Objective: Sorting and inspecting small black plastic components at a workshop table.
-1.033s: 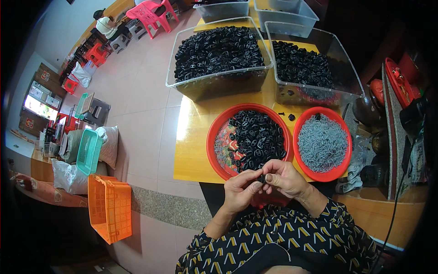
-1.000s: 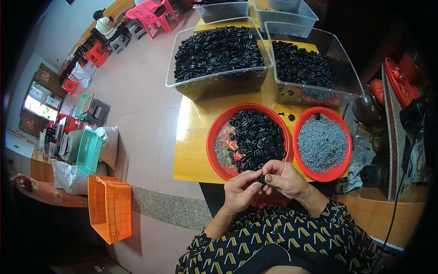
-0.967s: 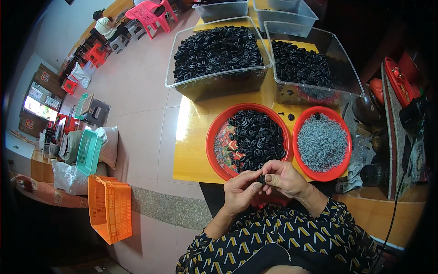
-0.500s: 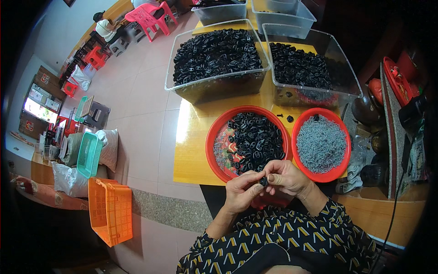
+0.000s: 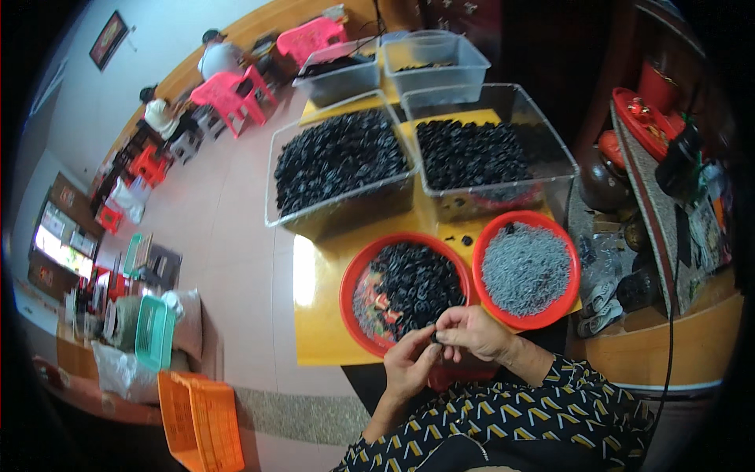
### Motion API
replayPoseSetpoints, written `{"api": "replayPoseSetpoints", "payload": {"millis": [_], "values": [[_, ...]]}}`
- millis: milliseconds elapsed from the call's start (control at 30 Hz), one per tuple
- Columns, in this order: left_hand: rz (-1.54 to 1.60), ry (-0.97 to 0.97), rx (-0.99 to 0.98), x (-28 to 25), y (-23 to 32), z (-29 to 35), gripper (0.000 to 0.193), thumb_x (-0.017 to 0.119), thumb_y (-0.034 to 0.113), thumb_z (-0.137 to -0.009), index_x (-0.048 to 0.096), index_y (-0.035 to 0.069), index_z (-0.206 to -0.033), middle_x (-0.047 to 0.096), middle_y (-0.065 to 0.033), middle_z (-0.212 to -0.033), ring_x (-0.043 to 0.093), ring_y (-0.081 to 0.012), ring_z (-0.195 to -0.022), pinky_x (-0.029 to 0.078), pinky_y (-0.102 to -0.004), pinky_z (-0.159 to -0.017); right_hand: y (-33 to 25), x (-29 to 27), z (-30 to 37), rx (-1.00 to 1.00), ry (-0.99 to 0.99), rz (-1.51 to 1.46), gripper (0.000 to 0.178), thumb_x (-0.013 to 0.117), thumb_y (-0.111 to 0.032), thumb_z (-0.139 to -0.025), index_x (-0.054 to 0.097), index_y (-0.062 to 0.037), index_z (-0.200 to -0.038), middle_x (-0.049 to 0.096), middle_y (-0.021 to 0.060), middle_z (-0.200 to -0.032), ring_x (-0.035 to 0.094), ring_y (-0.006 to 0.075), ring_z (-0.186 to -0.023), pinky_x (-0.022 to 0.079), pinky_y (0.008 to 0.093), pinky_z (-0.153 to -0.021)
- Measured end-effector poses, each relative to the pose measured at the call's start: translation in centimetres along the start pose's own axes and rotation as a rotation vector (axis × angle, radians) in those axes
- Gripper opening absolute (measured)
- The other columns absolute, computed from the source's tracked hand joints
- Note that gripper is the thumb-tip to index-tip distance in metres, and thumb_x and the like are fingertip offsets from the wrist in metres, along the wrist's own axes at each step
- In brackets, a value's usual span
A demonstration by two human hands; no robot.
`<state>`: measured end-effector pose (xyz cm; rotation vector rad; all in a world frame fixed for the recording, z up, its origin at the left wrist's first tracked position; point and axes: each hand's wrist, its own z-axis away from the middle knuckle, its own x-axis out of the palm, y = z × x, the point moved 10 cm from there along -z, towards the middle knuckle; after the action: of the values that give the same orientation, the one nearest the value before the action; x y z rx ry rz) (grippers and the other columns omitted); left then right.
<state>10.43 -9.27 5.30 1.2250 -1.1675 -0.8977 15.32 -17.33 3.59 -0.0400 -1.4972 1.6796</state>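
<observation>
Close together in front of the red basins, my left hand [image 5: 409, 366] and my right hand [image 5: 478, 334] pinch one small black plastic piece [image 5: 436, 337] between their fingertips. Fingers cover most of it. Just beyond them, a red basin [image 5: 347, 303] holds a heap of black oval plastic pieces [image 5: 417, 283], with a few small screws scattered at its left side. To the right stands another red basin [image 5: 575, 271], full of small silvery screws [image 5: 525, 270]. A loose black piece [image 5: 466, 241] lies on the yellow tabletop [image 5: 314, 330] behind the basins.
Two large clear bins [image 5: 346, 189] [image 5: 495, 189] of black pieces stand behind the basins, with smaller tubs [image 5: 436, 82] farther back. Right is a cluttered shelf [image 5: 641, 181]. On the left floor sit an orange crate [image 5: 200, 417] and a green basket [image 5: 155, 334]. Two people sit far off.
The view has tilted up, so the table and bins sit lower and further left in the picture. Both hands still hold the small black piece, with their fingers slightly shifted around it.
</observation>
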Motion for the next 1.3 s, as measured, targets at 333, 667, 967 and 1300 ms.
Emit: {"api": "replayPoseSetpoints", "payload": {"millis": [333,667,967,1300], "values": [[-0.833,-0.099,0.589,3.4,3.8,0.6,0.033,0.068,0.003,-0.067,0.056,0.0,-0.097,0.056,-0.0106,-0.079,0.054,-0.0241,-0.07,0.041,-0.0319,-0.061,-22.7,-8.6,1.7,-0.637,0.393,0.0,0.009,0.053,-0.009,-0.084,0.053,-0.0014,-0.089,0.058,0.0064,-0.069,0.056,0.0111,-0.058,0.046,0.0201,-0.051],[-0.971,-0.133,0.625,4.4,2.2,0.9,0.03,0.065,0.002,-0.06,0.057,0.005,-0.089,0.052,-0.0085,-0.075,0.05,-0.0258,-0.064,0.038,-0.0351,-0.054,-25.7,-12.3,1.7,-0.644,0.421,0.186,0.014,0.054,-0.009,-0.083,0.054,0.002,-0.09,0.058,0.0094,-0.068,0.057,0.0126,-0.055,0.048,0.0225,-0.051],[-1.036,-0.119,0.608,4.3,2.1,0.5,0.025,0.065,0.003,-0.062,0.059,0.005,-0.086,0.053,-0.0069,-0.076,0.05,-0.0226,-0.067,0.037,-0.0337,-0.057,-23.9,-9.1,3.8,-0.713,0.706,1.038,0.016,0.054,-0.009,-0.079,0.06,0.003,-0.088,0.061,0.0106,-0.075,0.06,0.0182,-0.068,0.047,0.0283,-0.06],[-0.846,-0.174,0.555,3.5,4.7,-0.5,0.027,0.066,-0.001,-0.062,0.057,0.003,-0.087,0.054,-0.0109,-0.079,0.051,-0.027,-0.07,0.041,-0.0348,-0.06,-18.7,-12.9,5.3,-0.488,0.645,1.535,0.013,0.058,-0.01,-0.074,0.061,0.0013,-0.078,0.06,0.0164,-0.076,0.058,0.0317,-0.074,0.046,0.0375,-0.068]]}}
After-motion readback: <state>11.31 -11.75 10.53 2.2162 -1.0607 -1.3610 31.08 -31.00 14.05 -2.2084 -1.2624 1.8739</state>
